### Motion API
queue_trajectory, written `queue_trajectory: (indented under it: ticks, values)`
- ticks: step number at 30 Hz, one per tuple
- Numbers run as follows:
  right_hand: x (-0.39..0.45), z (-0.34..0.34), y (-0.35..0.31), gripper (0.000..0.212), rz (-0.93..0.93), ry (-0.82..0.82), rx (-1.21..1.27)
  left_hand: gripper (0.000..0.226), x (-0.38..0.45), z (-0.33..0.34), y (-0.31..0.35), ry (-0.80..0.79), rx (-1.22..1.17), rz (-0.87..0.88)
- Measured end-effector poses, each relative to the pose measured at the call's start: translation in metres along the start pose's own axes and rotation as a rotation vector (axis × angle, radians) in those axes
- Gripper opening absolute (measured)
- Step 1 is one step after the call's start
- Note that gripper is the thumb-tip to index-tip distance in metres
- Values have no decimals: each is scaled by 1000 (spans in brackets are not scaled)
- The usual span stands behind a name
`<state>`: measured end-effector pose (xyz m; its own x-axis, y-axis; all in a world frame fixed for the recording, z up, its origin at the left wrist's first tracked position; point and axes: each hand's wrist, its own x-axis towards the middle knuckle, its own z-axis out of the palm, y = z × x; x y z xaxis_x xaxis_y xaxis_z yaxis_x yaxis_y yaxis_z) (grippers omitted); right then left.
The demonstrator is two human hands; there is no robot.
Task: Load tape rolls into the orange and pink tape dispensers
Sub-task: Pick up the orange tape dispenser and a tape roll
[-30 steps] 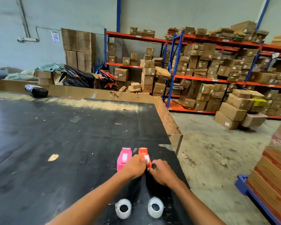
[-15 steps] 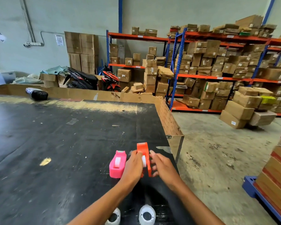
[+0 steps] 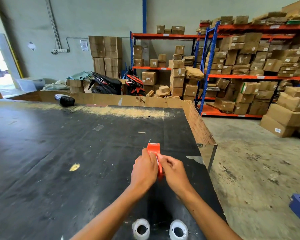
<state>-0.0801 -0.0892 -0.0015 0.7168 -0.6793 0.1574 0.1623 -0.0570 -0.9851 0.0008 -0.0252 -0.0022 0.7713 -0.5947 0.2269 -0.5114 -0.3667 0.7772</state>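
- Warehouse; black bench (image 3: 59, 161).
- Orange tape dispenser (image 3: 153, 148) upright, above bench, pinched between left hand (image 3: 143, 170) and right hand (image 3: 174, 171); both grips closed on it.
- Two white tape rolls (image 3: 141, 228) flat at near edge.

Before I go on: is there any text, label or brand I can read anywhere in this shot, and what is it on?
No text can be read for certain.
Orange tape dispenser, held in the left hand and right hand: no print visible.
Two tape rolls: no print visible.
Wall notice: too blurred.
White labels on the shelf boxes: too small.
Black motorbike lettering: too blurred.
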Motion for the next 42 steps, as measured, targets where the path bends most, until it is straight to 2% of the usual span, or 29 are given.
queue_trajectory:
  ticks: [5,9,11,14,17,21,24,26,29,31,32,34,36,37,38,40,42]
  values:
    - [4,20,0,24,-6,-22,-11,26,-2,-24,-1,31,-60,-65]
    - [4,36,3,20,-9,-57,-84,43,-6,-36,-7,33,-83,-93]
    - [5,40,0,25,8,-50,-99,37,-6,-44,-8,4,-67,-90]
    - [14,15,-10,29,56,150,-90,27,15,-80,-36,44,-141,-238]
    - [27,-34,0,29,82,346,-448,22,27,-119,-65,73,-227,-368]
    - [31,-21,39,36,259,254,-942,22,14,-110,-57,-140,-482,-413]
    - [26,1,55,43,213,267,-1242,23,5,-104,-54,-248,-608,-433]
    - [25,4,54,53,214,273,-1318,22,0,-105,-58,-278,-655,-451]
    - [23,5,42,66,265,298,-1254,18,-10,-107,-63,-351,-693,-447]
    - [17,6,23,66,151,269,-1020,17,-17,-106,-61,-384,-715,-428]
    - [7,9,12,61,93,208,-861,17,-20,-104,-58,-406,-727,-419]
    - [-22,23,-12,47,88,-38,-631,20,-29,-96,-52,-478,-743,-402]
    - [-55,34,-27,27,73,-253,-589,23,-38,-85,-46,-548,-763,-385]
    - [-69,34,-29,20,54,-269,-576,25,-44,-79,-42,-596,-775,-382]
    - [-80,31,-30,19,48,-244,-530,27,-49,-74,-39,-637,-784,-376]
    - [-96,13,-29,20,59,-81,-439,32,-58,-65,-34,-693,-779,-361]
    - [-112,-15,-25,16,68,116,-529,33,-66,-59,-31,-704,-757,-356]
